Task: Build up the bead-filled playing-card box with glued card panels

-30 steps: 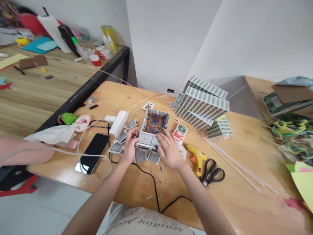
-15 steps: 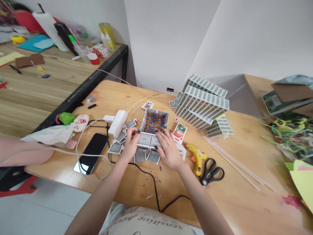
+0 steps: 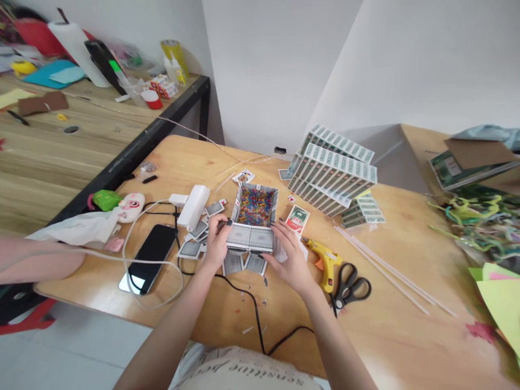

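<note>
An open-topped box made of playing cards [image 3: 248,238] stands in front of me, its near side showing two grey patterned card backs and its inside a multicoloured pattern. My left hand [image 3: 217,241] grips the near left corner, thumb on the card face. At the near right corner, my right hand [image 3: 289,257] holds the box between thumb and fingers. Two loose cards [image 3: 233,264] lie just below the box, and more cards [image 3: 199,230] are scattered to its left. A red and green card pack [image 3: 298,219] lies right of the box, beyond my right hand.
A yellow glue gun [image 3: 328,262] and black-handled scissors [image 3: 352,287] lie to the right, near thin white sticks [image 3: 390,265]. Stacked card packs [image 3: 333,173] stand behind. On the left are a phone [image 3: 150,257], cables and a white power block [image 3: 194,207]. Another person's arm [image 3: 40,260] rests at the left edge.
My right hand has slid right from the middle of the card box's near side to its right corner, uncovering the second card back. My left hand stays at the left corner.
</note>
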### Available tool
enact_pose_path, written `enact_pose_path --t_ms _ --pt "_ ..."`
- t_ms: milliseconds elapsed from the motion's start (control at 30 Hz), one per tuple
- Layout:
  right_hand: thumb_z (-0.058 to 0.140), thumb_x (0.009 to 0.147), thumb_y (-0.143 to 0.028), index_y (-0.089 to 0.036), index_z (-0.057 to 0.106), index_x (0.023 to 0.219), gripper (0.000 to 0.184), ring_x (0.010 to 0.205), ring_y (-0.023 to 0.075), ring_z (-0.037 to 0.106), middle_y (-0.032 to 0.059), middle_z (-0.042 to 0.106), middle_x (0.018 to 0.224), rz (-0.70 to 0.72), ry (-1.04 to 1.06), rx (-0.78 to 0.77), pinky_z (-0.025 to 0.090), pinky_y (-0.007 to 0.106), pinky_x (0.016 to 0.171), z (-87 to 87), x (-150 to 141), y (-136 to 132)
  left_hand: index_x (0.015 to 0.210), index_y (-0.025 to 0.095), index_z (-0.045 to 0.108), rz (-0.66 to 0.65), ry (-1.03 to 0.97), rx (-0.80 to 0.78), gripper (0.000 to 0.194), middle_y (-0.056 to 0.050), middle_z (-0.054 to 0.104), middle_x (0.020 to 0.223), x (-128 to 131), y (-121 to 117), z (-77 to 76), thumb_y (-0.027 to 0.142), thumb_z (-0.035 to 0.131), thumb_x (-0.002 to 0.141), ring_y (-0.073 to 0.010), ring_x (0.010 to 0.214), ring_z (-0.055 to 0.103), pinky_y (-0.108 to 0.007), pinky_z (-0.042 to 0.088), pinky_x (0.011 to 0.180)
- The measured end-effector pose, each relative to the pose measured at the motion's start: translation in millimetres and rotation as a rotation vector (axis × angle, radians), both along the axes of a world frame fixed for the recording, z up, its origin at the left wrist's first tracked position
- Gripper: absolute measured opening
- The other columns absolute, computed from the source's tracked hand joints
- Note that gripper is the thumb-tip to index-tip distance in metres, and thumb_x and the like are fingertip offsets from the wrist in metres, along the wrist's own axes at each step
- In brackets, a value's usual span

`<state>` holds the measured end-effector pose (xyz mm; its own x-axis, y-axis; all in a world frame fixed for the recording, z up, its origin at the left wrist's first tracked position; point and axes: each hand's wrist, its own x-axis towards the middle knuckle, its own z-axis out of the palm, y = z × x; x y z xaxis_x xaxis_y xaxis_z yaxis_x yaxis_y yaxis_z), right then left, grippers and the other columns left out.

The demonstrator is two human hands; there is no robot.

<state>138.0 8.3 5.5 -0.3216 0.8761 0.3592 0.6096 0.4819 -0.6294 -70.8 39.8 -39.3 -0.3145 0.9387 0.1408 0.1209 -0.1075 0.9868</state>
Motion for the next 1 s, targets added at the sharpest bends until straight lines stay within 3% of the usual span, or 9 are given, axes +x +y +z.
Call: enact_pose_path --t_ms 100,400,533,633,733,900,1000 --pt "0.057 0.084 -0.031 -0.023 0.051 0.123 0.04 0.119 0.0254 0.049 0.0117 0.057 0.124 -0.037 0.037 0.015 0.04 0.047 0.101 -0.7 -1 -3 0.086 0.022 0.05 0.019 -0.001 0.011 0.013 0.0 0.048 0.084 2 -1 0.3 0.033 0.052 0.08 -0.0157 0.078 0.046 -0.028 0.039 0.073" --pt "0.057 0.083 -0.034 -0.022 0.059 0.101 0.021 0.106 0.0244 0.06 0.0131 0.061 0.119 -0.09 0.157 0.041 0.049 0.042 0.088 -13.9 -3 -6 0.089 0.023 0.051 0.027 0.02 0.01 0.013 -0.001 0.05 0.084 4 -4 1.4 0.033 0.05 0.081 -0.0157 0.077 0.048 -0.028 0.041 0.072" --pt "0.056 0.083 -0.033 -0.023 0.06 0.093 0.015 0.104 0.0253 0.058 0.0112 0.063 0.115 -0.104 0.104 0.052 0.046 0.045 0.089 -3.9 -4 -4 0.102 0.024 0.051 0.006 0.051 0.039 0.022 -0.003 0.05 0.098 -1 -5 3.3 0.031 0.052 0.081 -0.0177 0.091 0.05 -0.03 0.043 0.081" --pt "0.057 0.082 -0.032 -0.023 0.06 0.089 0.012 0.101 0.0264 0.057 0.0089 0.064 0.111 -0.114 -0.015 0.038 0.044 0.047 0.089 9.7 -7 0 0.107 0.026 0.055 -0.056 0.241 0.094 0.025 -0.006 0.046 0.11 -7 -5 10.1 0.027 0.048 0.084 -0.0207 0.106 0.046 -0.037 0.037 0.095" --pt "0.057 0.081 -0.031 -0.021 0.059 0.101 0.023 0.108 0.0286 0.051 0.0098 0.063 0.113 -0.068 -0.119 0.004 0.04 0.049 0.094 20.8 -14 7 0.098 0.025 0.064 -0.144 0.46 0.151 0.026 -0.006 0.044 0.111 -13 -5 16.9 0.026 0.04 0.087 -0.0223 0.111 0.042 -0.041 0.031 0.102" --pt "0.06 0.077 -0.044 -0.013 0.039 0.133 0.067 0.121 0.0312 0.043 0.0163 0.054 0.125 0.078 -0.237 -0.055 0.025 0.056 0.107 22.9 -29 15 0.1 0.023 0.063 -0.174 0.598 0.166 0.034 -0.008 0.044 0.114 -16 -8 20.7 0.031 0.031 0.092 -0.0237 0.111 0.041 -0.043 0.033 0.1" --pt "0.061 0.076 -0.041 -0.013 0.04 0.133 0.066 0.112 0.031 0.047 0.016 0.054 0.119 0.087 -0.246 -0.091 0.027 0.057 0.105 19.0 -34 17 0.098 0.021 0.062 -0.143 0.593 0.162 0.042 -0.009 0.045 0.111 -12 -9 19.9 0.035 0.023 0.094 -0.0234 0.109 0.042 -0.043 0.031 0.101"
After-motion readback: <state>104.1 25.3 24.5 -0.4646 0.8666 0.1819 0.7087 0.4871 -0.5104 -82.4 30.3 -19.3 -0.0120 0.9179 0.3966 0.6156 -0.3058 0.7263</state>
